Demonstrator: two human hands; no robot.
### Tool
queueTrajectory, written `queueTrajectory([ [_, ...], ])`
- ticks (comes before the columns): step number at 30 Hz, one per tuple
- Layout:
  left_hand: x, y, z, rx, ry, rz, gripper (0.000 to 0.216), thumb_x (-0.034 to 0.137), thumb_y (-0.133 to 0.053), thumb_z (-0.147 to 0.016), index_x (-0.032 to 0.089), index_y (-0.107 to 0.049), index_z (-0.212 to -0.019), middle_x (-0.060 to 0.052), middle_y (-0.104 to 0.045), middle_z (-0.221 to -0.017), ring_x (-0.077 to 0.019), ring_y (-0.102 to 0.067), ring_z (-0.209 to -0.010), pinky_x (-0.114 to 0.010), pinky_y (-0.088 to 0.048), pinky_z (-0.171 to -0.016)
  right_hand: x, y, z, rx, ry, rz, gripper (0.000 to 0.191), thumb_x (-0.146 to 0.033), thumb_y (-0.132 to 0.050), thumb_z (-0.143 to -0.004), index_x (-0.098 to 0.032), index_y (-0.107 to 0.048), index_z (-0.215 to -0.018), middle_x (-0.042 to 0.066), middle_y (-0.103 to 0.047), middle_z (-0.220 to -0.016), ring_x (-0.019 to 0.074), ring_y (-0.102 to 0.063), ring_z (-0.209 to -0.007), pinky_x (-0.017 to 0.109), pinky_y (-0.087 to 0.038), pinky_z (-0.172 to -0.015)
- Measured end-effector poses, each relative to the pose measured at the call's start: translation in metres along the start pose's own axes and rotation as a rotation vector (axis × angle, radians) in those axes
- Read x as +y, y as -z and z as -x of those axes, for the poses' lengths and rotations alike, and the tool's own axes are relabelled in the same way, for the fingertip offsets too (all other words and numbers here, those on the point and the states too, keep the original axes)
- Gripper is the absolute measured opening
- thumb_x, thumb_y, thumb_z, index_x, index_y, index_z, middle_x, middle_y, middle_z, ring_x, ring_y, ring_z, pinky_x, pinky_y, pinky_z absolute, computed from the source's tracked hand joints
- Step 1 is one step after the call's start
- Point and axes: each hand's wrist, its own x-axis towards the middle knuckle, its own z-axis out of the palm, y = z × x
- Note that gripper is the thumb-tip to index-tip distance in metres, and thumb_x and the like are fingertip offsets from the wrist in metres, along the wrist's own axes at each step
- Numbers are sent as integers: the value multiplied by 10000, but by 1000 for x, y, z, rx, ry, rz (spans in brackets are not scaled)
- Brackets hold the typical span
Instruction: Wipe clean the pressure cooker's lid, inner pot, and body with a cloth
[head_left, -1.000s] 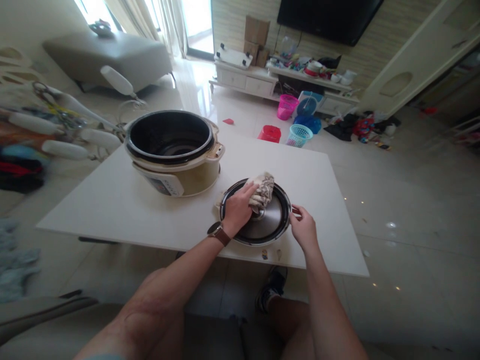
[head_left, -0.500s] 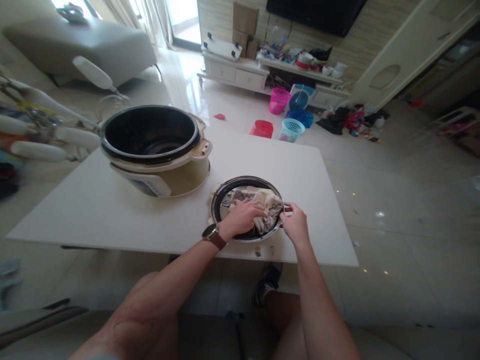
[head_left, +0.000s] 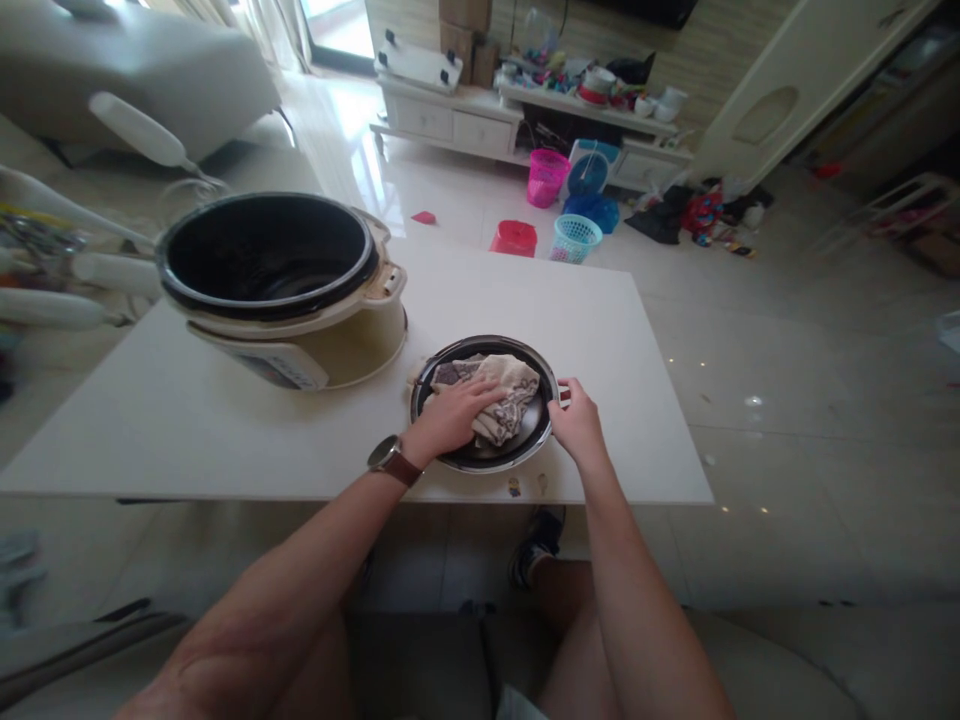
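A round metal lid (head_left: 538, 425) with a dark rim lies flat on the white table (head_left: 600, 330), near its front edge. A patterned beige cloth (head_left: 510, 385) is spread over the lid. My left hand (head_left: 450, 420), with a watch on its wrist, presses flat on the cloth, fingers stretched out. My right hand (head_left: 576, 425) grips the lid's right rim. An open cream pressure cooker (head_left: 277, 290) with a dark inner pot stands to the left of the lid.
White-handled tools (head_left: 112, 270) lie at the table's left end. Pink, red and blue baskets (head_left: 574, 235) stand on the shiny floor beyond the table. A cluttered white TV cabinet (head_left: 525, 110) is at the back, a grey sofa (head_left: 135, 70) back left. My knees are below the table edge.
My left hand drew the bunched cloth from the lid's far side toward me, and the cloth now lies spread out. The right hand stays on the rim. The view shifted.
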Motion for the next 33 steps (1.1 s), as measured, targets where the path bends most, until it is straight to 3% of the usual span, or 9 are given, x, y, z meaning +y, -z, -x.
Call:
queueTrajectory([
  [3, 9, -9, -3, -11, 28, -16, 970, -98, -463, -695, 216, -505, -1611, -84, -451, -1716, -304, -349, -1630, -567, -327, -1321, -2, -1, 1, 12, 37, 50, 342, -235, -511, -876, -216, -674, -1176, 90, -741, -981, 229, -656, -791, 359, -532, -780],
  [6, 13, -11, -8, -9, 54, 16, 959, -109, -439, -701, 205, -506, -1606, -90, -443, -1720, -315, -339, -1634, -597, -328, -1314, -2, -1, 3, 11, 60, 77, 353, -225, -484, -886, -211, -676, -1182, 110, -750, -1013, 240, -664, -829, 362, -523, -806],
  [11, 25, -13, -12, 36, 73, 41, 903, -97, -445, -723, 190, -551, -1573, -90, -499, -1683, -298, -368, -1622, -538, -366, -1311, -2, 0, 4, 17, 74, 110, 359, -234, -486, -896, -216, -672, -1202, 120, -758, -1036, 255, -675, -869, 372, -521, -839],
  [17, 35, -9, -9, 4, 76, 42, 843, -36, -466, -774, 268, -583, -1552, -11, -577, -1623, -235, -475, -1562, -409, -513, -1199, -4, 1, 3, 6, 67, 146, 342, -221, -488, -891, -226, -664, -1184, 120, -758, -1029, 268, -683, -886, 379, -516, -845],
  [20, 26, -2, -9, -2, 92, 37, 806, -44, -453, -766, 262, -650, -1485, -21, -634, -1565, -221, -499, -1545, -424, -447, -1257, -5, 2, 3, -8, 56, 133, 339, -228, -480, -900, -228, -661, -1186, 118, -757, -1034, 266, -684, -860, 382, -515, -829],
  [23, 15, 2, -10, 71, 148, -3, 789, -60, -445, -758, 249, -678, -1446, -39, -659, -1537, -246, -477, -1561, -522, -302, -1339, -5, 3, 3, -5, 67, 114, 332, -241, -483, -909, -230, -667, -1186, 115, -758, -1038, 262, -685, -863, 383, -517, -833],
  [26, 9, 0, -10, 103, 187, -37, 812, -67, -451, -765, 231, -630, -1499, -62, -567, -1630, -278, -368, -1624, -586, -251, -1345, -8, 2, 4, -14, 88, 95, 337, -248, -495, -907, -231, -670, -1195, 110, -759, -1049, 254, -680, -848, 383, -519, -833],
  [30, 10, -9, -10, 29, 188, -74, 914, -88, -449, -763, 217, -487, -1624, -109, -355, -1761, -329, -205, -1678, -636, -280, -1315, -10, 1, 4, -11, 103, 94, 352, -238, -489, -901, -222, -671, -1201, 112, -756, -1049, 251, -677, -854, 388, -524, -850],
  [33, 12, -11, -11, 6, 201, -85, 920, -89, -443, -783, 225, -453, -1647, -122, -340, -1766, -350, -185, -1680, -665, -272, -1308, -10, 0, 3, -14, 87, 82, 345, -238, -487, -905, -217, -670, -1196, 114, -755, -1052, 247, -674, -861, 389, -530, -859],
])
